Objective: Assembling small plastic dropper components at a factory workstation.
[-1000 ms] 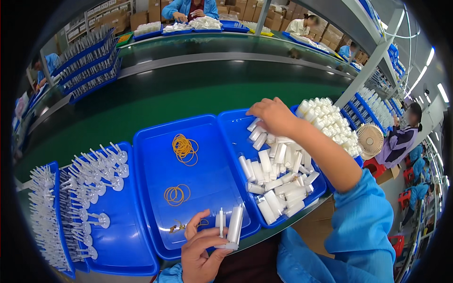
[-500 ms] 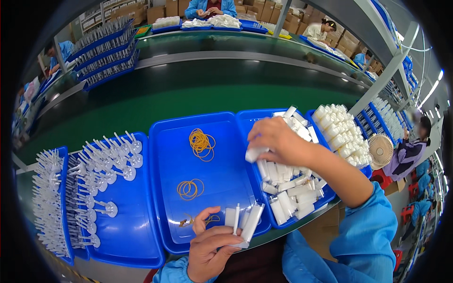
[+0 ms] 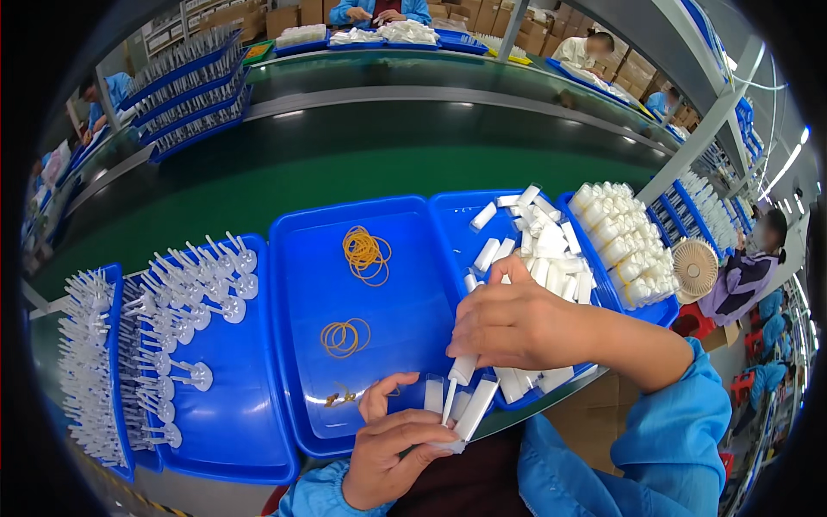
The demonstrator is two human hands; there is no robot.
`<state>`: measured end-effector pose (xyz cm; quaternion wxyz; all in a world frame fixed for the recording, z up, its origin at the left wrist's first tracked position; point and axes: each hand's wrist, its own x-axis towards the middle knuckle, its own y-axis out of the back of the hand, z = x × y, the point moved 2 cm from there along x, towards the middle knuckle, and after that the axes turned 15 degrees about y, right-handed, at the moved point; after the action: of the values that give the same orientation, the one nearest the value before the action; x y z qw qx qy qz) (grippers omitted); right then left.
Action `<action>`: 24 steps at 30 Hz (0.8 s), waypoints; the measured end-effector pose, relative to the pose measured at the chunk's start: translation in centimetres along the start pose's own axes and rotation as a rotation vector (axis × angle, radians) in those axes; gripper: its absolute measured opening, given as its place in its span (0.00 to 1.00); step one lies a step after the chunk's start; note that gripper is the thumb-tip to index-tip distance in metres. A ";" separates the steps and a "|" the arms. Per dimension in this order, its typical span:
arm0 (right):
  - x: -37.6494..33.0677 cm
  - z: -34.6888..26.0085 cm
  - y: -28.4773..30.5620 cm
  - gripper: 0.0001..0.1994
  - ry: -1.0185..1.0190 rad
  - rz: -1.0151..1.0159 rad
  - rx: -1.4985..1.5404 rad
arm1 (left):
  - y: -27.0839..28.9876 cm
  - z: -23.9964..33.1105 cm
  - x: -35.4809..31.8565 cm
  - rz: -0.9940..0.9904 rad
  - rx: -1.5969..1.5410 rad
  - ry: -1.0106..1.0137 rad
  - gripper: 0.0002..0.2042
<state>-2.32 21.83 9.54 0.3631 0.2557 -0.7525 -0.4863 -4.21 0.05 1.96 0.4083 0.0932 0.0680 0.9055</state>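
Observation:
In front of my body, my left hand (image 3: 392, 452) is closed around a clear-based plastic piece (image 3: 462, 446) carrying a thin white stem (image 3: 449, 401) and white tubes (image 3: 476, 409). My right hand (image 3: 525, 326) pinches another white tube (image 3: 463, 369), its lower end at the stem's tip. Whether the stem has entered the tube I cannot tell. Close to my right hand, a blue tray (image 3: 448, 250) holds many loose white tubes (image 3: 551, 246). The middle blue tray (image 3: 392, 319), beyond my left hand, contains yellow rubber bands (image 3: 365, 255) in small heaps.
On the left, blue trays (image 3: 237, 396) hold clear discs with upright stems (image 3: 159, 336). Banded white tubes (image 3: 624, 246) fill a tray at right, beside a small fan (image 3: 694, 265). A green surface (image 3: 388, 164) lies beyond; a metal post (image 3: 702, 142) stands right. Other people work farther off.
My right hand has come down and nearer from above the tube tray, bringing a white tube to the stem in my left hand. The left hand has barely shifted.

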 end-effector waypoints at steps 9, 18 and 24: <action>0.0 0.0 -0.3 0.07 -0.075 -0.001 0.636 | 0.3 1.4 -0.3 -0.121 0.187 -0.068 0.06; 1.7 -3.3 -2.0 0.08 -0.040 -0.071 0.722 | 0.3 2.1 -1.2 0.187 0.148 -0.140 0.11; 3.7 -4.7 -2.7 0.07 0.047 -0.107 0.607 | 0.4 0.4 -2.5 0.216 -0.018 -0.126 0.49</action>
<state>-0.72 15.45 9.38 0.2614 0.4030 -0.8402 -0.2517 -2.77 -2.06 2.13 0.3127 0.1533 0.0238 0.9371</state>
